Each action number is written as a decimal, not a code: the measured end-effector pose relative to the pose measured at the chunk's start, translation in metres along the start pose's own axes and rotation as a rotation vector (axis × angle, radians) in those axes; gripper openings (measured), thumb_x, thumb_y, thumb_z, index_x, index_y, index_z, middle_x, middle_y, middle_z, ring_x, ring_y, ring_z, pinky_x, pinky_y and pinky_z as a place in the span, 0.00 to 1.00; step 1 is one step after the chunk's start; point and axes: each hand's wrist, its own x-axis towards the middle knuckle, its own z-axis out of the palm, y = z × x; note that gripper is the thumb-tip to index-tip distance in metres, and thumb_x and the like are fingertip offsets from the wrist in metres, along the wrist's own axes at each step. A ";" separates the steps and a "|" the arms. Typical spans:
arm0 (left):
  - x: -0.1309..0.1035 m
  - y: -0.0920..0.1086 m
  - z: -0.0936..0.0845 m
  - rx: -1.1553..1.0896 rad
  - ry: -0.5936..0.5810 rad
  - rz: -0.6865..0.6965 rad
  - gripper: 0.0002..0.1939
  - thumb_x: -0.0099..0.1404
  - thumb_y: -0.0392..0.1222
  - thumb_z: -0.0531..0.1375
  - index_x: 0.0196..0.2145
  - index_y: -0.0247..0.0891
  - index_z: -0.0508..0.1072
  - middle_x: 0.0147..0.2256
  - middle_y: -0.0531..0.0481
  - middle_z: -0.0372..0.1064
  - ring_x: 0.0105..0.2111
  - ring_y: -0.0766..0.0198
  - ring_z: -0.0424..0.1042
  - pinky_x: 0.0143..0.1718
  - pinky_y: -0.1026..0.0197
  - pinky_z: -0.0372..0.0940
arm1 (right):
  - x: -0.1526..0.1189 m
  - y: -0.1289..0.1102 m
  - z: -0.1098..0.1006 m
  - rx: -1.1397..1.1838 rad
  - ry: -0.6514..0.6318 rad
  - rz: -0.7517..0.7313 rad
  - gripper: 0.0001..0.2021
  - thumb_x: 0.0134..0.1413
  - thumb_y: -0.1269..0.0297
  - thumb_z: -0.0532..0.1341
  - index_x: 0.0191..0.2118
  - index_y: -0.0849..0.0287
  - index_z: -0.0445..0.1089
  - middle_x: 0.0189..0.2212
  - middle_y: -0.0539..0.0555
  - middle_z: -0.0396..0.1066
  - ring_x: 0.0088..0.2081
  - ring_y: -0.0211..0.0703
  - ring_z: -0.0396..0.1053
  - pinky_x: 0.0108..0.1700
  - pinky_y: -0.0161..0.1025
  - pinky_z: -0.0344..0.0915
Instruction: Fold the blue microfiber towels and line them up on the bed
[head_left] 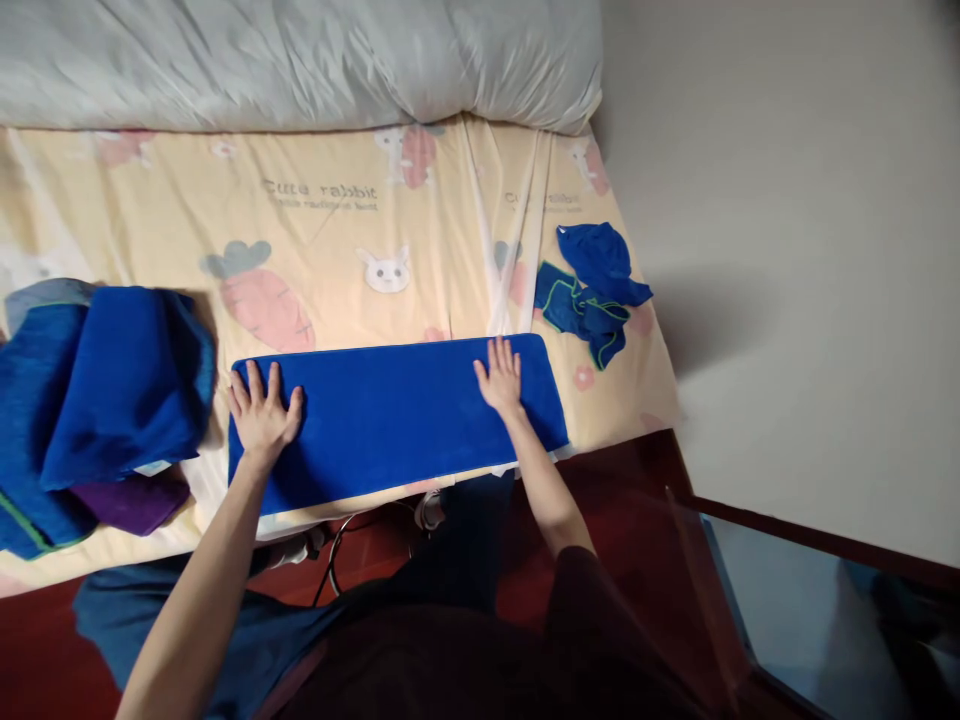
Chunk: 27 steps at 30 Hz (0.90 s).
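A blue cloth [397,420] lies flat in a long rectangle along the front edge of the bed. My left hand [264,412] rests on its left end, palm down with the fingers spread. Near the cloth's right end, my right hand [500,378] lies flat on it, fingers apart, with the fingertips close to the far edge. Neither hand grips anything. To the left sits a heap of blue cloths [131,385], with a purple cloth [135,503] partly under it. Crumpled blue cloths with green edging [589,300] lie to the right.
Under the cloths is a bed sheet [330,270] printed with rabbits and carrots. A grey quilt [300,65] is bunched along the far side. The wall [810,250] stands at the right. Cables [337,560] hang below the bed's front edge.
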 end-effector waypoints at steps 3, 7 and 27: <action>0.011 -0.009 -0.003 0.010 0.030 -0.044 0.38 0.73 0.55 0.50 0.74 0.36 0.49 0.74 0.39 0.34 0.74 0.41 0.31 0.71 0.32 0.34 | 0.024 0.053 -0.010 -0.067 0.024 0.162 0.35 0.73 0.48 0.36 0.75 0.68 0.42 0.75 0.63 0.40 0.76 0.50 0.36 0.74 0.56 0.35; 0.016 -0.012 0.000 0.001 0.028 -0.075 0.39 0.73 0.56 0.49 0.74 0.35 0.46 0.74 0.39 0.33 0.74 0.45 0.31 0.72 0.35 0.33 | 0.040 0.085 -0.011 -0.140 0.033 0.194 0.35 0.73 0.50 0.34 0.75 0.70 0.40 0.75 0.63 0.39 0.76 0.48 0.36 0.75 0.55 0.36; -0.038 0.059 0.005 -0.006 -0.086 0.144 0.35 0.75 0.50 0.47 0.73 0.32 0.48 0.75 0.42 0.29 0.74 0.50 0.26 0.73 0.39 0.28 | -0.048 -0.093 -0.014 -0.003 0.004 -0.155 0.35 0.72 0.52 0.43 0.76 0.67 0.36 0.76 0.61 0.34 0.76 0.56 0.27 0.74 0.65 0.26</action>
